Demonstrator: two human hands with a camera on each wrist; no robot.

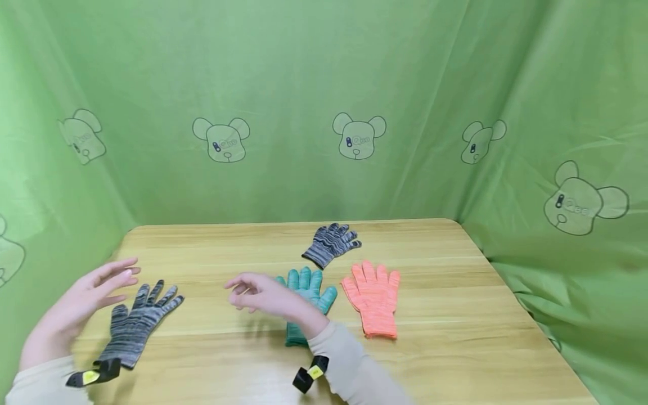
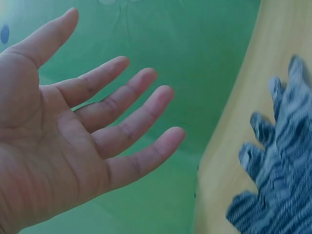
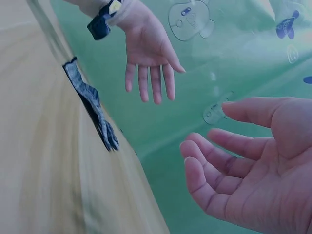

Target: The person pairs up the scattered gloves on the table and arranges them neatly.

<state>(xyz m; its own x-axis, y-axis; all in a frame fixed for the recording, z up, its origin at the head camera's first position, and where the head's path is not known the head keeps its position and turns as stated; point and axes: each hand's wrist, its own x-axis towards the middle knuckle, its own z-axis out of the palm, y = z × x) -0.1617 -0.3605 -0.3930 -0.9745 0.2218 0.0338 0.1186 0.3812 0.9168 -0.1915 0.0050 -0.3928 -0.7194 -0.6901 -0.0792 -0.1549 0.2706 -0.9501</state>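
My left hand (image 1: 93,289) hovers at the table's left side, fingers apart and holding nothing; its bare palm shows in the left wrist view. Just right of it lies a grey-and-black striped knit glove (image 1: 136,326), fingers pointing away from me. My right hand (image 1: 263,293) is held above the middle of the table with loosely bent fingers and nothing in them. Under the right wrist lies a teal knit glove (image 1: 306,284), partly covered by that arm. To its right is an orange knit glove (image 1: 377,301). A second grey-and-black glove (image 1: 331,244) lies farther back.
The gloves lie on a light wooden table (image 1: 455,326). Green curtain (image 1: 288,67) with printed bear heads hangs behind it and on both sides. Each wrist carries a black strap (image 1: 311,374) with a yellow label.
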